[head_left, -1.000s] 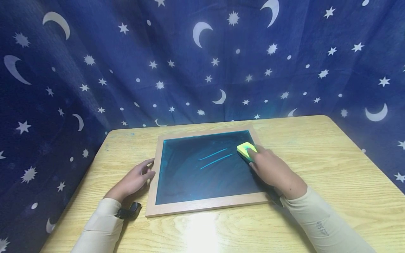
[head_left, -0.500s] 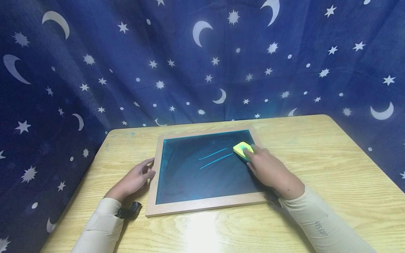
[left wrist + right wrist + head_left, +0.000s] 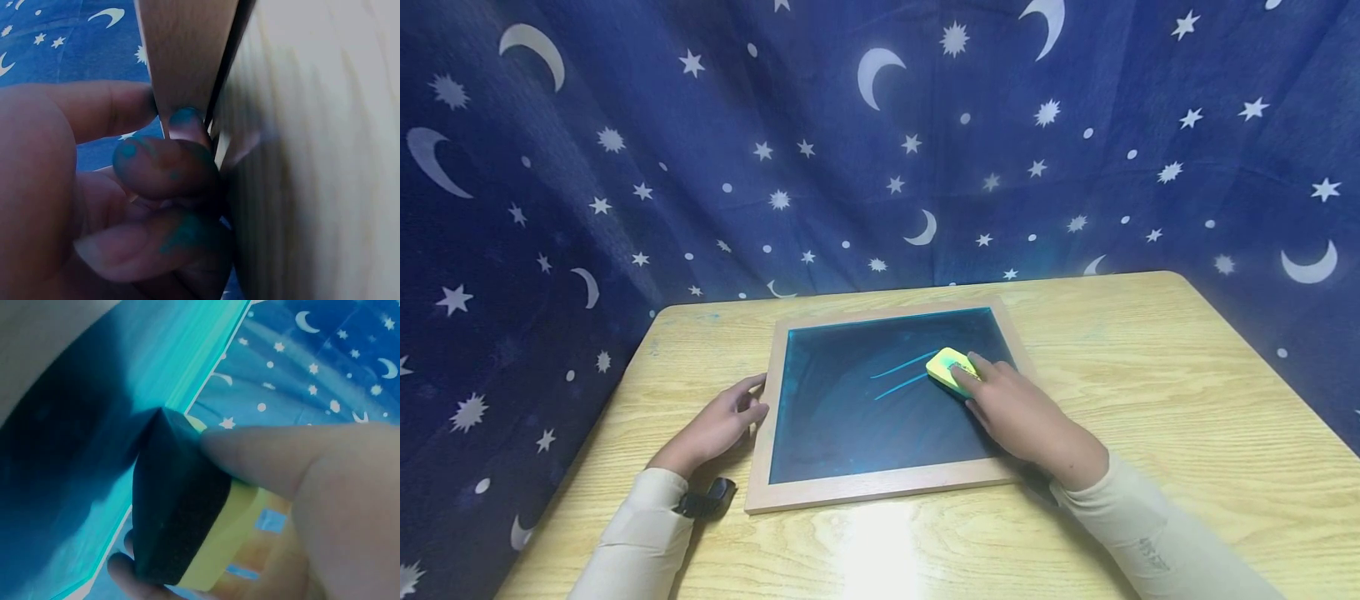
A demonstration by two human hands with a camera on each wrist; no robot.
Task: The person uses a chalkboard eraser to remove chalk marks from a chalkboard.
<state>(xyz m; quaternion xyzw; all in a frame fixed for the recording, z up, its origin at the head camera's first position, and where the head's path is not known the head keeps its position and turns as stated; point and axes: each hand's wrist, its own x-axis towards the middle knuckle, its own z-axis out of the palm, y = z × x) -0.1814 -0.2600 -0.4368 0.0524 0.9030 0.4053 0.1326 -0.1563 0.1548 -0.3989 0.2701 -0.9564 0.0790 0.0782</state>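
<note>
**One board, one eraser, two hands, two chalk lines**

On the left, one left hand lying on the worktop, fingers loosely curled and touching the left edge of the wooden frame, holding nothing. Blue-green smudges on the fingertips in the left wrist view. Just behind that wrist, one small black strap on the worktop beside the pale sleeve.

In the middle, one dark board in a light wooden frame, lying flat on the worktop, long side toward the person. On its surface, two thin blue-green lines, slanted, one above the other, close together and roughly parallel.

Right of the lines, one eraser, yellow on top with a dark pad underneath, set on the board and touching the right ends of the two lines. Gripped by one right hand: fingers laid over the yellow top and thumb curled along the lower side, as seen in the right wrist view, dark pad turned toward the board.

Behind everything, one dark blue cloth printed with white stars and moons, hanging along the far side of the worktop and down both sides.
</note>
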